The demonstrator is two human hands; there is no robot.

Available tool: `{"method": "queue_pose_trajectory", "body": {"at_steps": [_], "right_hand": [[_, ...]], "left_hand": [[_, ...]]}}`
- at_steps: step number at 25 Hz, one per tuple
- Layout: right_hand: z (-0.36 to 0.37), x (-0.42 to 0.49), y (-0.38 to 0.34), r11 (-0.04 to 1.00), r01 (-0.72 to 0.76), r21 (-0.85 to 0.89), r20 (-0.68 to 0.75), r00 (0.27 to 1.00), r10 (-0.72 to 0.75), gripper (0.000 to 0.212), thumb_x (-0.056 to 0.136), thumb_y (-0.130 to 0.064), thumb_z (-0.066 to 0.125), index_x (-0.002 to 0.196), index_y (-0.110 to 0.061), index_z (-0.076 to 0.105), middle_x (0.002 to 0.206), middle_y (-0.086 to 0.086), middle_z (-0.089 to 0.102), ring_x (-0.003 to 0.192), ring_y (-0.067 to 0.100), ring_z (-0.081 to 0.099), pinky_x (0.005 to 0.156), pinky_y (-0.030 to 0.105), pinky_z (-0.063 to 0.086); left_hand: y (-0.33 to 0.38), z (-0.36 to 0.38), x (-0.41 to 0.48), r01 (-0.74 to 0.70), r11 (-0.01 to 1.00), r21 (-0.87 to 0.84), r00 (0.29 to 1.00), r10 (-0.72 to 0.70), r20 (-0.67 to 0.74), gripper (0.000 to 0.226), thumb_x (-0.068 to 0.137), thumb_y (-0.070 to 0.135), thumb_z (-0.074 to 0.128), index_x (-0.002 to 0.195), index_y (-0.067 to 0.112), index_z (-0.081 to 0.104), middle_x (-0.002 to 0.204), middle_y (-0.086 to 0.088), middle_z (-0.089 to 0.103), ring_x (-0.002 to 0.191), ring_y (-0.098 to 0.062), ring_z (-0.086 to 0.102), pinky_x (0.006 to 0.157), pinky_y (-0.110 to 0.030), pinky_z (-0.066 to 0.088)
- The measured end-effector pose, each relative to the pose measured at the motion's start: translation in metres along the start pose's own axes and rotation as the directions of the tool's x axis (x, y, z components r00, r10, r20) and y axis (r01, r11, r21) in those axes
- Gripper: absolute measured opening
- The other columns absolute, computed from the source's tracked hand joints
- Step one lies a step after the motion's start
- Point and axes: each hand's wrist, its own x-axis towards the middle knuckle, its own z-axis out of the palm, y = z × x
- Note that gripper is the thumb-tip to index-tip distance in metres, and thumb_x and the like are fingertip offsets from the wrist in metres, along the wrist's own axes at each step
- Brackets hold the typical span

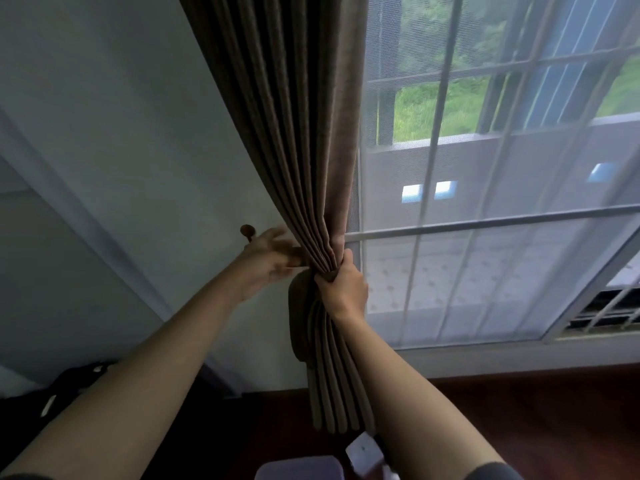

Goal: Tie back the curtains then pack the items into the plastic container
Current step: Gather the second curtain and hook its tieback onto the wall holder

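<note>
In the head view, the brown curtain [287, 133] is hanging beside the window, drawn into tight pleats against the wall at the window's left edge. The right hand [344, 289] is gripping it at the gathered waist, fingers clamped right round the bunch, with the pleats flaring out again below the fist. The left hand [266, 259] is reaching in just beside the bunch, close under a small round wall hook [247, 231]. Its fingers are looking spread, but they are blurred, and I cannot tell whether they are holding anything. A flap of matching cloth, probably the tie band [297, 317], is hanging behind the pleats below the grip.

The cloth is looking thick, soft and fairly heavy, so it is likely wanting to spring open. Squeezing it at the narrow waist, as the right hand is doing, seems the best hold while the band is going round. The band itself looks limp and light, best taken by its end.

A pale plastic container [298, 467] is sitting at the bottom edge, well apart from the hands.
</note>
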Motion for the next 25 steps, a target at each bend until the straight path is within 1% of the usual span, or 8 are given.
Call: {"method": "queue_pose_trajectory", "body": {"at_steps": [3,5,8,11,14,18,22,25], "right_hand": [[-0.002,-0.007,0.003,1.0,0.028,-0.004,0.024,0.999,-0.028,0.032,0.079,-0.029,0.063,0.104,-0.021,0.045,0.097,0.005,0.067,0.091,0.032,0.062,0.075,0.041,0.051],[-0.005,-0.011,0.004,0.998,0.054,-0.023,0.04,0.998,-0.053,0.034,0.078,-0.028,0.063,0.107,-0.02,0.045,0.096,0.005,0.067,0.091,0.032,0.062,0.072,0.036,0.047],[-0.011,-0.017,0.004,0.995,0.087,-0.041,0.075,0.994,-0.084,0.038,0.078,-0.025,0.065,0.111,-0.017,0.046,0.097,0.007,0.068,0.091,0.031,0.062,0.069,0.031,0.04],[-0.014,-0.021,0.004,0.993,0.11,-0.05,0.095,0.99,-0.105,0.04,0.078,-0.023,0.065,0.113,-0.016,0.046,0.099,0.008,0.067,0.091,0.032,0.061,0.069,0.031,0.042],[-0.012,-0.027,0.005,0.993,0.11,-0.044,0.096,0.99,-0.105,0.041,0.077,-0.021,0.064,0.113,-0.017,0.046,0.099,0.009,0.067,0.092,0.033,0.062,0.073,0.036,0.048],[-0.012,-0.03,0.006,0.993,0.12,-0.018,0.089,0.989,-0.117,0.039,0.078,-0.022,0.064,0.113,-0.018,0.047,0.098,0.006,0.067,0.091,0.03,0.062,0.071,0.034,0.047],[-0.013,-0.032,0.008,0.991,0.137,0.004,0.095,0.986,-0.137,0.038,0.08,-0.021,0.063,0.114,-0.018,0.048,0.098,0.005,0.067,0.091,0.026,0.062,0.069,0.031,0.045],[-0.011,-0.031,0.009,0.99,0.137,0.01,0.088,0.987,-0.138,0.038,0.078,-0.023,0.065,0.112,-0.019,0.047,0.096,0.003,0.067,0.088,0.025,0.062,0.068,0.031,0.046]], "left_hand": [[-0.047,0.006,-0.012,0.074,0.914,0.4,0.991,-0.021,-0.135,0.053,0.085,0.004,0.059,0.134,0.018,0.046,0.132,-0.002,0.052,0.107,-0.019,0.056,0.086,-0.032,0.05],[-0.068,0.022,-0.014,0.006,0.885,0.466,0.998,0.025,-0.059,0.048,0.085,0.015,0.063,0.13,0.018,0.05,0.13,-0.001,0.055,0.111,-0.024,0.057,0.092,-0.034,0.048],[-0.078,0.034,-0.01,-0.122,0.844,0.522,0.968,0.218,-0.126,0.027,0.091,0.016,0.055,0.118,0.015,0.059,0.12,-0.006,0.063,0.103,-0.028,0.062,0.086,-0.033,0.049],[-0.073,0.027,-0.006,-0.15,0.584,0.798,0.913,0.392,-0.115,0.023,0.095,0.015,0.046,0.111,0.012,0.062,0.11,-0.009,0.064,0.098,-0.025,0.062,0.073,-0.027,0.044],[-0.066,0.02,-0.005,-0.217,0.368,0.904,0.87,0.493,0.008,0.024,0.096,0.019,0.044,0.113,0.011,0.06,0.109,-0.01,0.06,0.098,-0.026,0.061,0.077,-0.03,0.047],[-0.067,0.025,-0.004,-0.162,0.493,0.855,0.915,0.399,-0.056,0.022,0.098,0.024,0.038,0.096,0.012,0.056,0.098,-0.009,0.064,0.089,-0.027,0.063,0.071,-0.035,0.048],[-0.073,0.011,-0.013,-0.14,0.425,0.894,0.932,0.362,-0.026,0.017,0.094,0.031,0.042,0.087,0.016,0.046,0.081,-0.001,0.057,0.071,-0.019,0.055,0.05,-0.025,0.03],[-0.075,0.004,-0.008,-0.156,0.392,0.907,0.924,0.382,-0.006,0.014,0.095,0.025,0.042,0.093,0.013,0.049,0.092,-0.005,0.058,0.084,-0.023,0.059,0.06,-0.029,0.04]]}}
